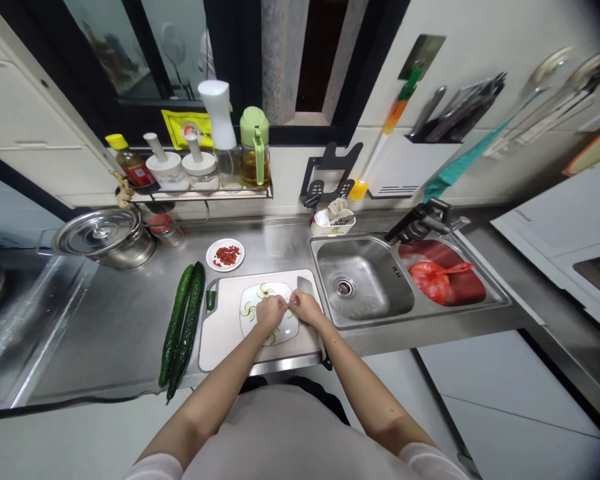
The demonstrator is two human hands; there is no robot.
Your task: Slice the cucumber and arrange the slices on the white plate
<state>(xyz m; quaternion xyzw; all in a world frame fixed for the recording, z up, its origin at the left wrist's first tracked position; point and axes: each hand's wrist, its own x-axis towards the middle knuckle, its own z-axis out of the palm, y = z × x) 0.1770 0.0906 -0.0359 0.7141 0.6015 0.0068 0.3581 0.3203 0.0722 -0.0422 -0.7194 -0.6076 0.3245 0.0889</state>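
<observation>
You have fairly bright, even indoor light. Glare streaks the bench [120, 313] at left and glints off the lid [97, 233]. Your hands [270, 313] come out soft in fine detail. Wide-angle bending tilts the wall [385, 87] (your sleeves [155, 468], down at the bottom, stretch too), and the utensils [553, 65] at upper right blur towards a darkened corner.

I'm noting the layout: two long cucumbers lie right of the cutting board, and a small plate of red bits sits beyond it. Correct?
Wrong side: the head view shows the two long cucumbers lying left of the cutting board; the small plate of red bits does sit beyond it.
</observation>
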